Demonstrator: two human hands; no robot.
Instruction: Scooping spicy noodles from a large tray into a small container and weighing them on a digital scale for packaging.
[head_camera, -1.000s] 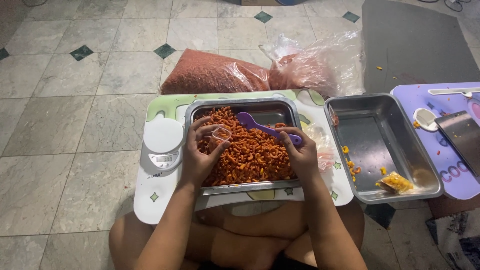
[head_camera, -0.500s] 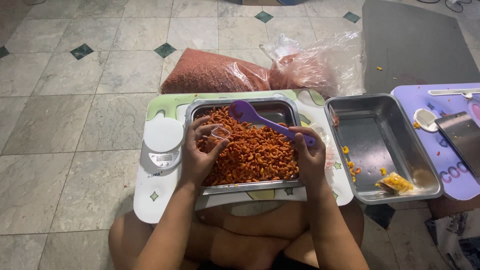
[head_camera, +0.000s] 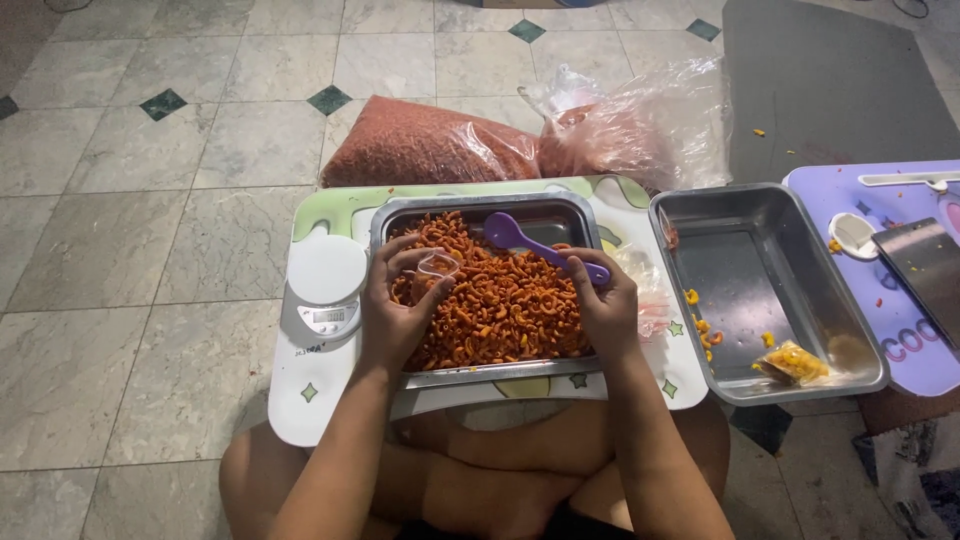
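while the left hand pinches a small clear cup over the orange snack curls | right hand closed on purple scoop, bowl raised above metal tray on the worktop | step: portioning | scoop looks empty, cup tilted open

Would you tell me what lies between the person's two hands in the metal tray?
In the head view, a heap of orange-red curled snacks fills the tray between the left hand and right hand.
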